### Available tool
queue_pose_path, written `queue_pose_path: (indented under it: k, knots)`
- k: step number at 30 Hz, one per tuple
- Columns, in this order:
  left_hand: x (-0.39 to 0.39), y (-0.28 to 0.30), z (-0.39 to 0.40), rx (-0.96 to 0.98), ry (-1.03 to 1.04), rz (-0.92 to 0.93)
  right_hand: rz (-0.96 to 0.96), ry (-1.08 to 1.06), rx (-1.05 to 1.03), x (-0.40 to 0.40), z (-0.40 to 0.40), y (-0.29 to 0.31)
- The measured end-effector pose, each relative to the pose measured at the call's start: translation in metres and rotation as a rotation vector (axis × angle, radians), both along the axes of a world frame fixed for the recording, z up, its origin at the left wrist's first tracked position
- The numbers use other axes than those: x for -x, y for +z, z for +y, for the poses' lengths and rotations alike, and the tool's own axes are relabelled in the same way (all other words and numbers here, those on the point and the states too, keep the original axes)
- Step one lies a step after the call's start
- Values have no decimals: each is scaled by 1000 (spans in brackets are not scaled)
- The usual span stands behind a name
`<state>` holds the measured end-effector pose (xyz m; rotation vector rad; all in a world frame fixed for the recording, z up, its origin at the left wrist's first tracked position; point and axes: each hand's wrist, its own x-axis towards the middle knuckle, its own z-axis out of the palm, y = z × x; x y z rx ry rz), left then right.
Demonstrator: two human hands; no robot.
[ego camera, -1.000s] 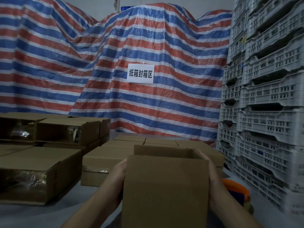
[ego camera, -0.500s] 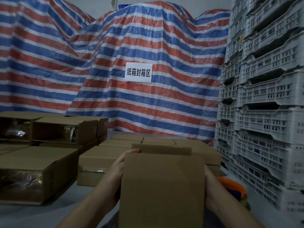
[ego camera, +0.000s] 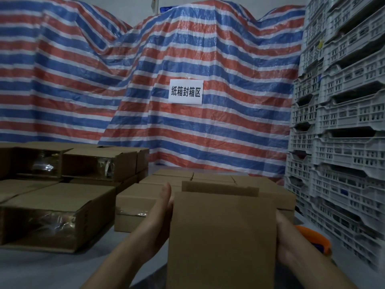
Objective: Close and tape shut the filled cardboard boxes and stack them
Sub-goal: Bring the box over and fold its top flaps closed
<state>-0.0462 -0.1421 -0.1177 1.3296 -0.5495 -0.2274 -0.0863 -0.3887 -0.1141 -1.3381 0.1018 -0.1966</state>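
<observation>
While pressed between them, cardboard box [ego camera: 223, 238] in both flat hands' grip: left hand [ego camera: 161, 211], right hand [ego camera: 286, 236].

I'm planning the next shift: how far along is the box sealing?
Done: taped boxes stacked at left, more closed ones behind. In hand: the left hand and right hand hold an open box, flaps still up. Left: closing, taping and stacking it.
</observation>
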Motion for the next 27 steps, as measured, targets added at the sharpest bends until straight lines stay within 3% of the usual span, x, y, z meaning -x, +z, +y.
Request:
queue_pose_path:
  k: [8,14,23,27]
  knots:
    - [6,2,-6,41,26,24,-7,42,95,-1,-7,-8]
    - [2,0,-11,14,193,42,36,61,17,-7,-8,-5]
    - [-1,-1,-11,16,226,91,102,4,-46,-10,-3,0]
    - [-5,-2,-11,24,222,110,46,76,-52,-9,-8,2]
